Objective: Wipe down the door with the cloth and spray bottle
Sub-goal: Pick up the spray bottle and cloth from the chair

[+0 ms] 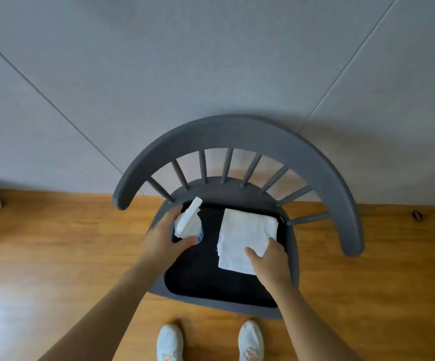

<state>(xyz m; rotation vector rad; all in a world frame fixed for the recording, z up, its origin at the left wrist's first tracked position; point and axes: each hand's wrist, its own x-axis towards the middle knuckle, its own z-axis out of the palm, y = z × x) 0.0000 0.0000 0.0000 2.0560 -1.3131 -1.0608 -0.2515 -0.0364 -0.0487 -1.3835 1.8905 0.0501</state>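
— Two hands, where? 
— Left hand (159, 237) had fingers curled round the spray bottle (188, 222); right hand (268, 259) pinched the cloth (246, 237). Both items lay on the chair (237, 134) seat's black tray (206, 277).

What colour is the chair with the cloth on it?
The chair is dark grey, with a black tray on its seat, shown in the head view.

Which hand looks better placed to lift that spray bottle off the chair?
The left hand. Its fingers and thumb already curl around the spray bottle on the left side of the black tray. The right hand rests on the white cloth, farther from the bottle.
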